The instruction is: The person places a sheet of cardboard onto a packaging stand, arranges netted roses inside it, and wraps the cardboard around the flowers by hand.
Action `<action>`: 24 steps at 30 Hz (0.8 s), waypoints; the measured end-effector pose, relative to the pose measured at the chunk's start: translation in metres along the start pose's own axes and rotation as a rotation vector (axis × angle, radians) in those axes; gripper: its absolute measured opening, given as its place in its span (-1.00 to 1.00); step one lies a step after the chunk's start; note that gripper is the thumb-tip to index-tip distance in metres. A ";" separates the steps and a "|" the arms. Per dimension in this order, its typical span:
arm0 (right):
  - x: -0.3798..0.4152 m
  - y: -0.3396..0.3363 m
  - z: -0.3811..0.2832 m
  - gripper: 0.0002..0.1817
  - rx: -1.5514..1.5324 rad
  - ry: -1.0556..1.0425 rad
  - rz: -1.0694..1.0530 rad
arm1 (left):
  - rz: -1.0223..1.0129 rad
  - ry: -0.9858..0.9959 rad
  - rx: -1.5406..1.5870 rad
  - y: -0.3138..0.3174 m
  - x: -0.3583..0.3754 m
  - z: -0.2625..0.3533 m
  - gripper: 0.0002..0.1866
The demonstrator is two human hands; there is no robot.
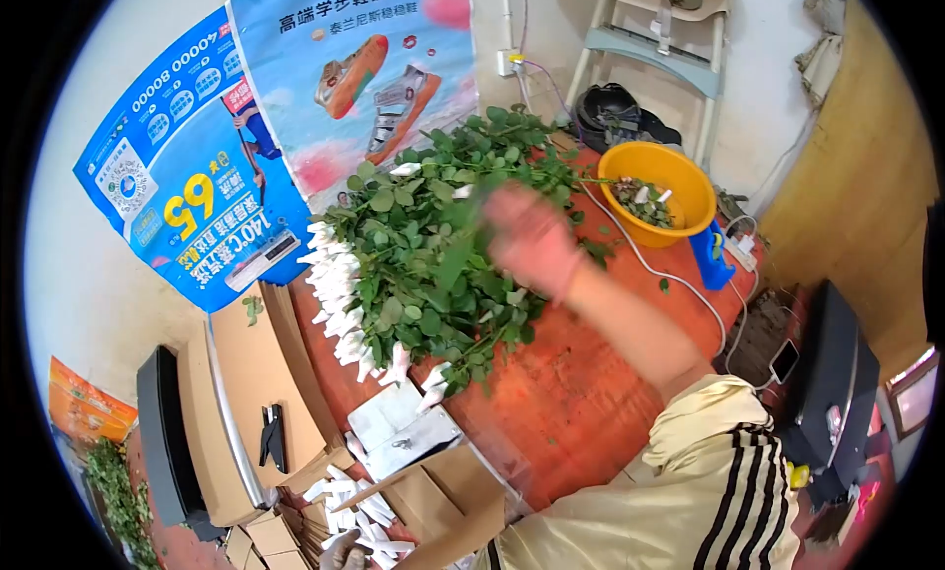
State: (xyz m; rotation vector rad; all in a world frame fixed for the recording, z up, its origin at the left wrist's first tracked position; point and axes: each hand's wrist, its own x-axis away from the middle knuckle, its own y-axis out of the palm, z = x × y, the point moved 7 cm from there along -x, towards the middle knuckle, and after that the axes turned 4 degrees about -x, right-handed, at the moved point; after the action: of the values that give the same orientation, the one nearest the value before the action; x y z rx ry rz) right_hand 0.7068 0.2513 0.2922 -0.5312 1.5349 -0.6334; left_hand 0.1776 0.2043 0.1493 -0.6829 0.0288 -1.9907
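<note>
A large pile of leafy green stems (433, 245) lies on the red table (571, 412). White wrapped heads (330, 275) line its left side. Over the right part of the pile reaches my right hand (532, 240) in a pink glove, its dark finger area smeared by motion among the leaves. At the bottom edge shows a bit of my left hand (343, 552) in a greyish glove, beside loose white sleeves (369, 516) in a cardboard box (423, 501). Its fingers are mostly cut off by the frame.
A yellow basin (704, 211) with leaf scraps stands at the back right, near a white cable (655, 270) and a blue plastic piece (711, 257). A metal plate (394, 422) lies at the table's front left. A black stapler (273, 439) rests on cardboard (246, 373).
</note>
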 end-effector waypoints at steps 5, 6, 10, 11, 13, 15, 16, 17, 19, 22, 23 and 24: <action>0.074 -0.246 0.174 -0.74 -0.547 0.536 0.905 | -0.025 0.152 0.079 -0.026 -0.006 -0.020 -0.55; 0.102 -0.281 0.168 -0.75 -0.665 0.535 1.148 | 0.002 0.205 0.093 -0.029 -0.008 -0.017 -0.49; 0.197 -0.361 0.159 -0.74 -0.453 0.765 0.883 | 0.131 0.492 -0.037 -0.022 0.007 0.036 -0.71; 0.240 -0.379 0.154 -0.74 -0.371 0.817 0.911 | 0.167 0.543 -0.088 -0.015 0.003 0.048 -0.71; 0.306 -0.404 0.127 -0.76 -0.229 0.807 1.010 | 0.152 0.612 -0.148 0.001 0.000 0.067 -0.71; 0.292 -0.402 0.128 -0.78 -0.203 0.676 1.077 | 0.158 0.645 -0.149 0.009 -0.003 0.068 -0.71; 0.278 -0.404 0.108 -0.79 -0.484 0.615 1.148 | 0.164 0.652 -0.150 0.008 -0.002 0.068 -0.71; 0.264 -0.405 0.086 -0.80 -0.760 0.552 1.228 | 0.169 0.657 -0.159 0.008 -0.001 0.069 -0.71; 0.263 -0.435 0.062 -0.77 -0.221 0.541 0.990 | 0.170 0.680 -0.172 0.006 0.004 0.067 -0.72; 0.291 -0.440 0.030 -0.66 -0.168 0.803 0.952 | 0.139 0.690 -0.195 0.019 0.004 0.061 -0.72; 0.290 -0.439 -0.003 -0.64 -0.177 0.786 0.756 | 0.133 0.685 -0.199 0.022 0.005 0.057 -0.72; 0.290 -0.436 -0.039 -0.62 -0.186 0.753 0.572 | 0.122 0.680 -0.208 0.025 0.006 0.053 -0.72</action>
State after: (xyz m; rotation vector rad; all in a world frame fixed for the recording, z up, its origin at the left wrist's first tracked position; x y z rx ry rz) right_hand 0.6311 -0.2616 0.3730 0.0556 2.3457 -0.2387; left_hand 0.2209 0.2005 0.1885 -0.0976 0.6748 -2.0285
